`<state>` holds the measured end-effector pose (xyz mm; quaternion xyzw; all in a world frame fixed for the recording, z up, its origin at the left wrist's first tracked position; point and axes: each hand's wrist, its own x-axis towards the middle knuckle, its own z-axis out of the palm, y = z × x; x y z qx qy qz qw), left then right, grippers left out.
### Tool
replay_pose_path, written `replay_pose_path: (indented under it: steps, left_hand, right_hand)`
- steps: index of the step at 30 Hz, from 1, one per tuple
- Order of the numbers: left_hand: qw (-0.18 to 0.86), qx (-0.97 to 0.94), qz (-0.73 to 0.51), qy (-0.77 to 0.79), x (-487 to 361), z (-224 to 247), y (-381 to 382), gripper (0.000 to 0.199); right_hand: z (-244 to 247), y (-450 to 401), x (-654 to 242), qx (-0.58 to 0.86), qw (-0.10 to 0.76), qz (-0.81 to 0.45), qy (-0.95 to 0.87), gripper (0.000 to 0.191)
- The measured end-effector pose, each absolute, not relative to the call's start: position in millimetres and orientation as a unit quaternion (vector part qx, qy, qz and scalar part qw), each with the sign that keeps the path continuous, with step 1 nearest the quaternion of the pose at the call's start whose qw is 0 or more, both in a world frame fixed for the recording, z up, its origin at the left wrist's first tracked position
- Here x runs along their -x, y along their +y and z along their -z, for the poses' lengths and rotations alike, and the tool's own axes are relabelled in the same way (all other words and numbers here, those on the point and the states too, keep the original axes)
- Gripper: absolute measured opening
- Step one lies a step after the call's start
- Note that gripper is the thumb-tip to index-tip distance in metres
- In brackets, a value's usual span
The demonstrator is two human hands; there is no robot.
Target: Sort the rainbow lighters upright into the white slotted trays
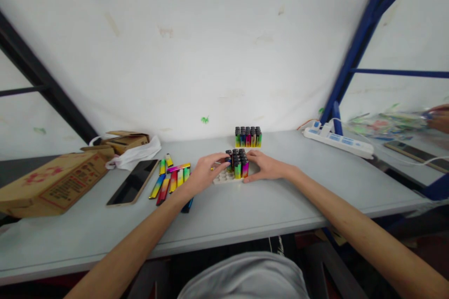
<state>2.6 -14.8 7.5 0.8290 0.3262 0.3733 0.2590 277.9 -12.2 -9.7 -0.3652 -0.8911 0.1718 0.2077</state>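
Colourful lighters with black tops (237, 170) stand upright in the right part of a pale tray with round holes (222, 178). My left hand (207, 170) pinches a lighter (229, 159) over the tray, beside the standing ones. Thumb and fingers of my right hand (261, 166) are spread around the tray's right end, touching the lighters or the tray there. Loose lighters (173, 180) lie scattered on the table left of my left hand. Behind the tray stands a block of upright lighters (248, 137) near the wall.
On the grey table (245, 215), a phone (133, 183), a white plastic bag (135, 155) and cardboard boxes (56, 182) lie at the left. A power strip (338, 143) is at the right. Beyond the blue frame, another person's hand (440, 118) is near plastic-wrapped items.
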Motion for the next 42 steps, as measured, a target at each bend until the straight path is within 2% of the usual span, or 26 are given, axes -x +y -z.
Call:
replay_pose_path:
  steps: [4,10,13,16,22,26,32,36,42]
  left_hand:
    - [0.241,-0.83,-0.374,0.337,-5.2,-3.9,-15.6,0.031]
    - [0.215,-0.817,-0.393,0.362,-7.5,-4.3,-21.9,0.053]
    - [0.116,-0.827,-0.381,0.397,1.2,-16.3,-18.7,0.04]
    - [0.004,-0.82,-0.315,0.478,22.4,-30.3,-5.4,0.025]
    - [-0.091,-0.724,-0.147,0.668,88.8,-34.0,32.5,0.034]
    - [-0.079,-0.687,-0.054,0.72,114.5,-25.8,46.1,0.038]
    - [-0.083,-0.71,-0.046,0.698,112.2,-17.9,55.3,0.026]
    - [-0.081,-0.735,-0.075,0.669,108.1,-11.8,58.1,0.037]
    - [-0.016,-0.748,-0.114,0.653,101.2,-9.5,54.1,0.06]
  right_hand:
    - [9.2,-12.3,-277.2,0.362,0.208,-0.168,-0.893,0.077]
    - [7.4,-13.9,-277.3,0.36,0.204,-0.165,-0.895,0.076]
    - [7.2,-14.3,-277.3,0.365,0.204,-0.163,-0.894,0.076]
    - [7.3,-14.0,-277.1,0.372,0.202,-0.163,-0.891,0.077]
    - [7.4,-13.3,-277.8,0.369,0.2,-0.172,-0.891,0.08]
    - [7.5,-13.1,-278.5,0.371,0.194,-0.17,-0.892,0.081]
    - [7.9,-12.8,-278.8,0.37,0.195,-0.163,-0.893,0.079]
    - [7.3,-13.3,-278.5,0.374,0.195,-0.166,-0.892,0.079]
    - [6.5,-13.8,-278.3,0.375,0.194,-0.169,-0.891,0.078]
